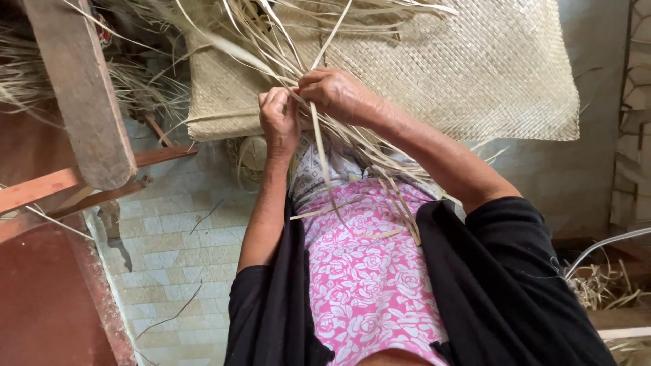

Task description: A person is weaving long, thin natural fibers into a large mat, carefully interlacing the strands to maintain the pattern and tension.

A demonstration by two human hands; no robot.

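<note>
While both hands are working at upper centre of the frame, the left hand (279, 122) is closing its fingers round a bunch of pale straw strips (325, 166), and the right hand (336, 95) is pinching the same strips just beside it. Behind them, the flat, finely woven mat (475, 68) is filling the upper right, its lower edge running straight. Lower left, tiled floor (176, 257) is lying open beside brown wooden beams (81, 95).

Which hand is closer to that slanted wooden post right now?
Left. The left hand pinches the loose straw strips on the side toward the wooden post, though apart from it. The right hand grips the same strips beyond it, over the woven mat.
</note>
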